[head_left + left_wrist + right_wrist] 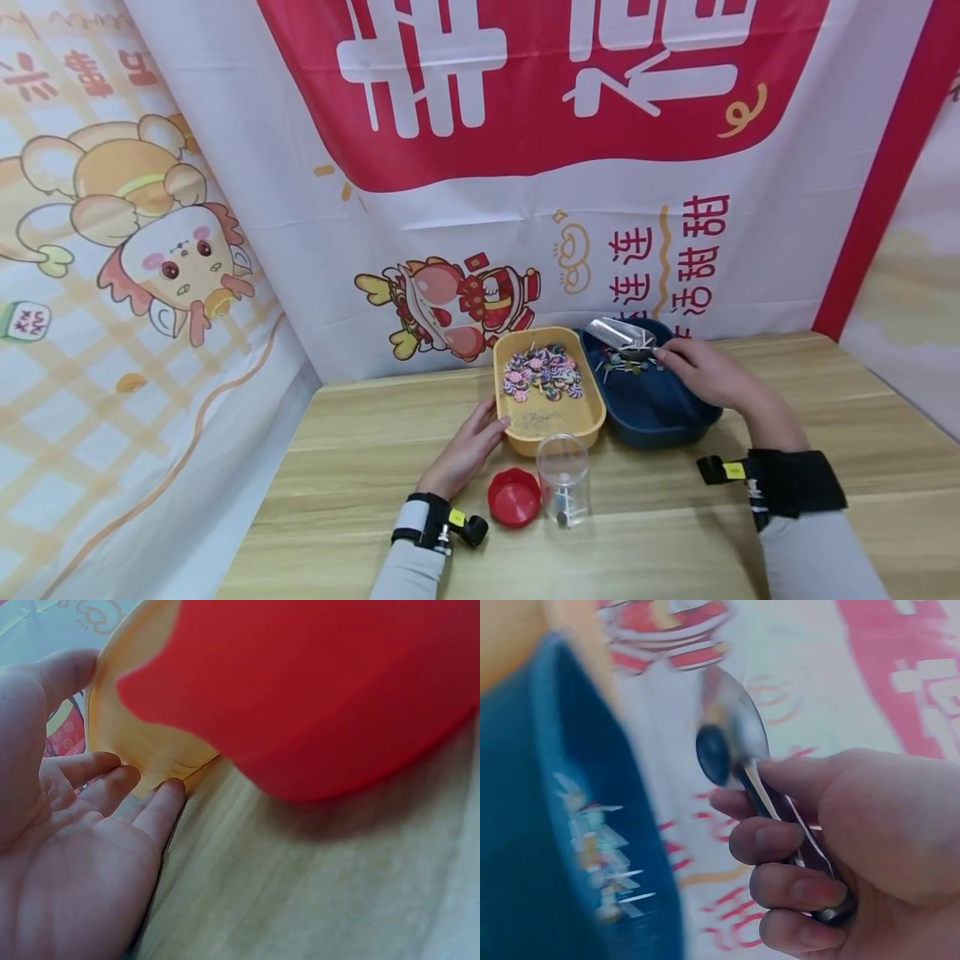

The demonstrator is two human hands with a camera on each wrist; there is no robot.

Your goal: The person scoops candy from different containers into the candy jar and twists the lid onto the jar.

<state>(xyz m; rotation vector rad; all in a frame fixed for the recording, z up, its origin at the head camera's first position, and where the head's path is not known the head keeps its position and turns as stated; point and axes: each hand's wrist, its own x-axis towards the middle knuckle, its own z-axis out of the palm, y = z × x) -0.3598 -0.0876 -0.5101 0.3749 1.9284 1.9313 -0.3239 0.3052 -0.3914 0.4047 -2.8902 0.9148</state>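
My left hand (467, 450) rests against the left side of a yellow bin (551, 429), fingers relaxed, the thumb at its rim in the left wrist view. Many swirl-patterned candy pieces (542, 372) lie in that bin. In my right hand (708, 371) I grip the handle of a metal scoop (617, 333), tilted over a dark blue bin (660, 435). White sticks show in the scoop. Small white-stick pieces (604, 859), like tiny lollipops, lie in the blue bin. A clear jar (564, 483) in front holds a few small pieces.
A red scalloped lid (514, 497) lies left of the jar, close to my left wrist. Both bins stand side by side near the back edge of the wooden table (360, 467). A printed cloth (285, 208) hangs right behind them.
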